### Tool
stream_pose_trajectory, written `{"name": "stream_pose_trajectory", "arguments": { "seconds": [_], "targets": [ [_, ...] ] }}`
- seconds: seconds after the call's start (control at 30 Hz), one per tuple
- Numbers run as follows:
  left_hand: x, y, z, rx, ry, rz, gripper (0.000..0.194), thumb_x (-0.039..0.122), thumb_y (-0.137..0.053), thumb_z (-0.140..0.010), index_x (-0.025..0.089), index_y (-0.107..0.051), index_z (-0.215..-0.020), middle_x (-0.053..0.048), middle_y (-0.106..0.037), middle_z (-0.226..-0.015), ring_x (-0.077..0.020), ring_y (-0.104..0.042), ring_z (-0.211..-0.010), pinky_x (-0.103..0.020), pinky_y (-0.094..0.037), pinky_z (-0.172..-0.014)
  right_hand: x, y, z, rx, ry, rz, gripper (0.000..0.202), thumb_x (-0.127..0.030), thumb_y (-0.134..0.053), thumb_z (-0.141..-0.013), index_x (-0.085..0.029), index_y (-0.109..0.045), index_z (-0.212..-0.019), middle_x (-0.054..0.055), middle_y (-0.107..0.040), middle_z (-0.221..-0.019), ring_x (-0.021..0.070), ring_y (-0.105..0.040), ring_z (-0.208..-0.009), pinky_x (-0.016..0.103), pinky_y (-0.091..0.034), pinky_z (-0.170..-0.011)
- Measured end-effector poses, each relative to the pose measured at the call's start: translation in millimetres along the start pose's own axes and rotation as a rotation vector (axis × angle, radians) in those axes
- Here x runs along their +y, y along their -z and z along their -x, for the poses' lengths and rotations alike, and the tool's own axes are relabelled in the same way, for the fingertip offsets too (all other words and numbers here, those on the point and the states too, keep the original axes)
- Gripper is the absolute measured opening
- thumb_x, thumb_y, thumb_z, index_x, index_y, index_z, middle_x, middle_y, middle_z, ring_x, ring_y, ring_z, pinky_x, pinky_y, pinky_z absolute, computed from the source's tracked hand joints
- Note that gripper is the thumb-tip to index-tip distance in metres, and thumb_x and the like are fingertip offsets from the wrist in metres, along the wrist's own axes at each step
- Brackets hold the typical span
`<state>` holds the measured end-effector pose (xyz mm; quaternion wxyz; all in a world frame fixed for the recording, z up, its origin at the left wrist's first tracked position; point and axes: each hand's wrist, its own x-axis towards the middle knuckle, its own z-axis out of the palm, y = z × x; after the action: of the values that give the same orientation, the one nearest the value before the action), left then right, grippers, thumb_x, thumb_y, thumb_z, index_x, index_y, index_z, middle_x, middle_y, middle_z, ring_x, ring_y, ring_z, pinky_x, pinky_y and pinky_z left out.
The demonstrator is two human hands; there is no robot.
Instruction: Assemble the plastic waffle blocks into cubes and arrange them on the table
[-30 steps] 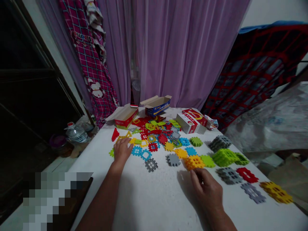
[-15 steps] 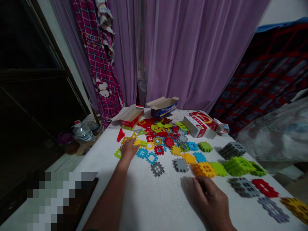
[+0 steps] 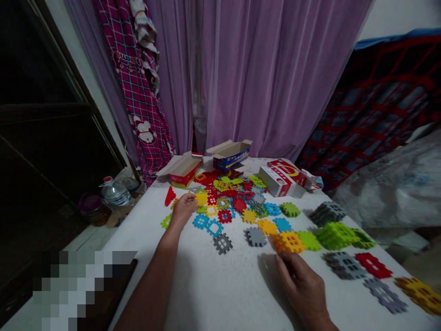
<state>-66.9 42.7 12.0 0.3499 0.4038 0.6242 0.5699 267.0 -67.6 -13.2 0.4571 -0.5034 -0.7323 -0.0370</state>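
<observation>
My left hand [image 3: 183, 209] is over the left edge of the tile pile, pinching a yellow interlocking plastic tile [image 3: 201, 199] between thumb and fingers. Below the tile lie a yellow window-frame tile [image 3: 211, 210] and two blue ones, one a window tile [image 3: 200, 221]. My right hand [image 3: 303, 285] is loosely curled near the table's front, its fingers closed with nothing visible in them. Just beyond its fingertips sits a stack of orange window tiles [image 3: 289, 242]. A grey solid tile [image 3: 255, 236] and a dark grey window tile [image 3: 223, 243] lie between the hands.
At the back of the white table [image 3: 220, 285] stand an open red box [image 3: 186, 172], an open blue box [image 3: 231, 156] and a red-and-white box [image 3: 280, 179]. Sorted stacks line the right side, among them green [image 3: 336, 235], grey [image 3: 344, 265] and red [image 3: 373, 265] tiles.
My left hand has lifted slightly, and the yellow tile in its fingers is now tilted up into view. My right hand keeps its curled pose. The whole view has shifted a little.
</observation>
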Motion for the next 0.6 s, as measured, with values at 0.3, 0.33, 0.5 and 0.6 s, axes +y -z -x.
{"name": "stream_pose_trajectory", "arguments": {
  "seconds": [0.3,0.33,0.5,0.6],
  "targets": [
    [21,-48.9,44,-0.432,-0.032,0.185,0.036,0.034,-0.081,-0.059,0.017,-0.061,-0.084,0.002,-0.062,-0.074,-0.0095,-0.061,-0.067,-0.020,-0.049,-0.063,-1,-2,0,-0.021,-0.008,-0.043,0.021,-0.031,-0.053,-0.090,-0.020,-0.062,-0.075,-0.002,-0.061,-0.060,0.0091,-0.054,-0.047,0.018,-0.042,-0.047],
    [21,-52.1,47,-0.456,-0.006,0.187,0.038,0.035,-0.081,-0.059,0.017,-0.061,-0.086,0.001,-0.063,-0.075,-0.0100,-0.062,-0.067,-0.020,-0.049,-0.061,-1,-1,0,-0.005,-0.021,-0.041,0.022,-0.031,-0.053,-0.090,-0.020,-0.062,-0.074,-0.002,-0.060,-0.060,0.0090,-0.054,-0.047,0.018,-0.042,-0.048],
    [16,-72.1,51,-0.493,0.081,0.125,0.048,0.039,-0.078,-0.064,0.017,-0.063,-0.105,0.003,-0.062,-0.069,-0.0106,-0.062,-0.060,-0.020,-0.049,-0.053,4,4,-3,0.052,-0.050,-0.020,0.021,-0.031,-0.053,-0.091,-0.020,-0.060,-0.074,-0.003,-0.057,-0.059,0.0084,-0.051,-0.048,0.019,-0.039,-0.047],
    [18,-96.3,46,-0.535,0.110,0.071,0.043,0.033,-0.077,-0.067,0.017,-0.067,-0.105,0.004,-0.058,-0.063,-0.0079,-0.058,-0.054,-0.017,-0.047,-0.050,8,11,-7,0.109,-0.042,-0.007,0.019,-0.030,-0.054,-0.090,-0.019,-0.060,-0.076,-0.003,-0.058,-0.060,0.0076,-0.052,-0.048,0.018,-0.040,-0.048]
  ]
}}
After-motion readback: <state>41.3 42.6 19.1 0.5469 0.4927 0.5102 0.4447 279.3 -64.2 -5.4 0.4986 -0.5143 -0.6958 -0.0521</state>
